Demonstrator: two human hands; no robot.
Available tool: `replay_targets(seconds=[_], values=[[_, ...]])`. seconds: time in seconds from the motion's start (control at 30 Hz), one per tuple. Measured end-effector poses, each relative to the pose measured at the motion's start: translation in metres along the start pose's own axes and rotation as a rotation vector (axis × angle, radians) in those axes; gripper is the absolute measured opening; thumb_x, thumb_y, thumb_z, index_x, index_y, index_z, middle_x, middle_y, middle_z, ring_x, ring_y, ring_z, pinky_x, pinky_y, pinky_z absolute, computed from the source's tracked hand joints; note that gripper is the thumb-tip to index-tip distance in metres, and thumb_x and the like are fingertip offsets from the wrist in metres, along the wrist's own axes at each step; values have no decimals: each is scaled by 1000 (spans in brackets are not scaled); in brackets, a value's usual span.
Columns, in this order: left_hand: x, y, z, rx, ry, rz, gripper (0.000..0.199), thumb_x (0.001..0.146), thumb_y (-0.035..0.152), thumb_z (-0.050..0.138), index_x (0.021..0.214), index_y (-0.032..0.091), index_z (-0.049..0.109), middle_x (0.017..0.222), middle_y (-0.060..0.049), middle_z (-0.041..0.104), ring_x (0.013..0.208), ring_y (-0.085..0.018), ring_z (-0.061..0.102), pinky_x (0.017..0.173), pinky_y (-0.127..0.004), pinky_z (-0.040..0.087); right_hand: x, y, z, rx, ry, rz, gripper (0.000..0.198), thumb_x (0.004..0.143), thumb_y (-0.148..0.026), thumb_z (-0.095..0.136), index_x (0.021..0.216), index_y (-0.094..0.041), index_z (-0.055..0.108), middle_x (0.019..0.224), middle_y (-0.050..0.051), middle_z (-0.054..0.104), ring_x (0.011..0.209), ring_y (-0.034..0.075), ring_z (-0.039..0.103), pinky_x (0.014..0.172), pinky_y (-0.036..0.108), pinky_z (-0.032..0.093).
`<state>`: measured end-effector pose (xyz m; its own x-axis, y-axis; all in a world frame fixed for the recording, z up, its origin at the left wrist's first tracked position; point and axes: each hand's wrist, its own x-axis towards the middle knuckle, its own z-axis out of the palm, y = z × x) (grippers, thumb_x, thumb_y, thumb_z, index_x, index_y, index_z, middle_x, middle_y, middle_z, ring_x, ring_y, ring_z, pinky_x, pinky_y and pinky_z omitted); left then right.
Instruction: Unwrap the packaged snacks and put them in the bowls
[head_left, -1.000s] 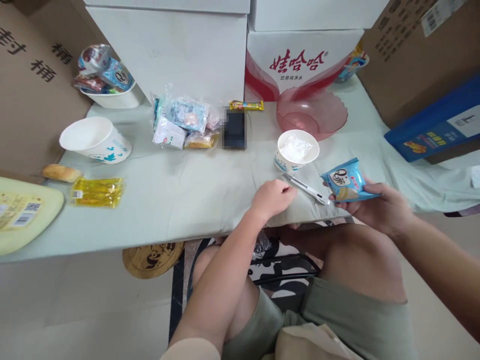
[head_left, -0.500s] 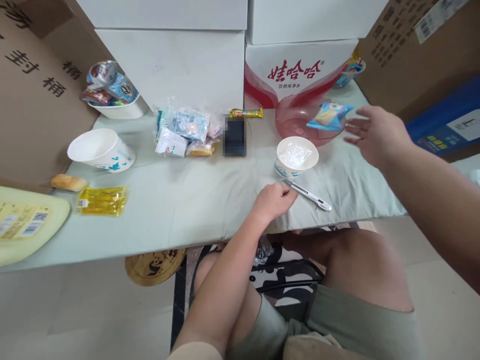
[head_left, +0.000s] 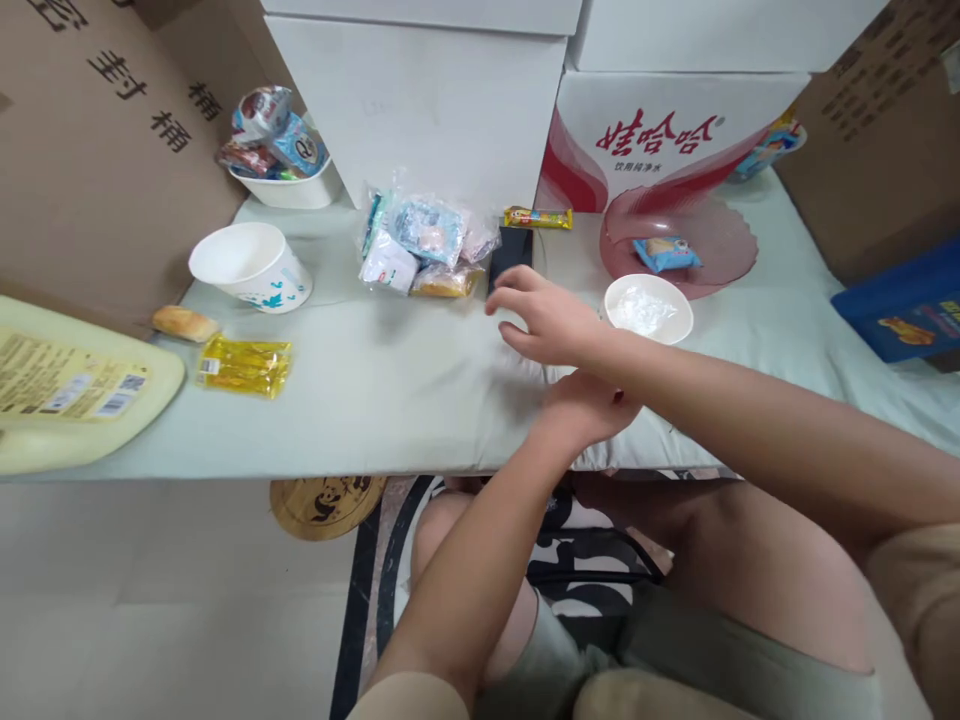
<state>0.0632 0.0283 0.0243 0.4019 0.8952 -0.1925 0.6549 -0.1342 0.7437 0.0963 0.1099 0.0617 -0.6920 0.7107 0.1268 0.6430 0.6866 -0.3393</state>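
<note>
My right hand (head_left: 544, 312) is open and holds nothing, its fingers spread and slightly curled above the cloth, just in front of a dark phone (head_left: 511, 255). Below it, my left hand (head_left: 589, 408) rests near the table's front edge; my right forearm covers its fingers. The utility knife from the earlier picture is hidden. A paper cup (head_left: 611, 290) with crumpled clear wrappers (head_left: 646, 310) stands behind my right wrist. In the pink clear bowl (head_left: 724, 250) lies a blue snack packet (head_left: 666, 253). Wrapped snacks (head_left: 427, 232) are heaped left of the phone.
On the left are a larger paper tub (head_left: 281, 282), a bread roll (head_left: 185, 323), a yellow packet (head_left: 245, 367) and a big pale-yellow jug (head_left: 90, 390). A white tub of snacks (head_left: 296, 192) stands behind. White boxes (head_left: 427, 110) line the back; a yellow stick packet (head_left: 538, 217) lies before them.
The blue packet, in the air beside my right hand before, now lies in the pink bowl. My right hand has swung left across my left hand. The view has shifted left.
</note>
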Motion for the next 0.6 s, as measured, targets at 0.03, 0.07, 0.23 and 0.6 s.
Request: replay_targets(seconds=[0.03, 0.07, 0.23, 0.6], values=[[-1, 0, -1, -6, -24, -11, 44, 93, 42, 43, 127, 22, 63, 124, -12, 70, 105, -33, 65, 73, -33, 46, 20, 2, 9, -75, -9, 27, 35, 90, -27, 50, 119, -26, 68, 146, 12, 51, 119, 31, 57, 88, 45, 52], [-2, 0, -3, -7, -52, -32, 40, 93, 42, 43, 118, 22, 67, 116, -11, 72, 100, -32, 66, 70, -33, 44, 39, 7, 16, -141, 0, 49, 36, 91, -28, 51, 122, -27, 67, 152, 12, 45, 127, 35, 52, 91, 49, 51], [-9, -3, -11, -31, -70, -80, 39, 92, 48, 43, 80, 21, 68, 76, -9, 67, 74, -24, 64, 60, -31, 35, 96, 32, 34, -331, -46, 25, 47, 86, -30, 56, 131, -21, 64, 162, 9, 36, 145, 43, 32, 110, 64, 37], [-12, -2, -8, -87, 9, -54, 33, 86, 43, 47, 67, 21, 62, 75, -10, 67, 82, -26, 65, 63, -32, 35, 67, 39, -3, -338, -98, 50, 47, 86, -14, 48, 130, -12, 64, 158, 13, 42, 136, 33, 50, 112, 45, 42]])
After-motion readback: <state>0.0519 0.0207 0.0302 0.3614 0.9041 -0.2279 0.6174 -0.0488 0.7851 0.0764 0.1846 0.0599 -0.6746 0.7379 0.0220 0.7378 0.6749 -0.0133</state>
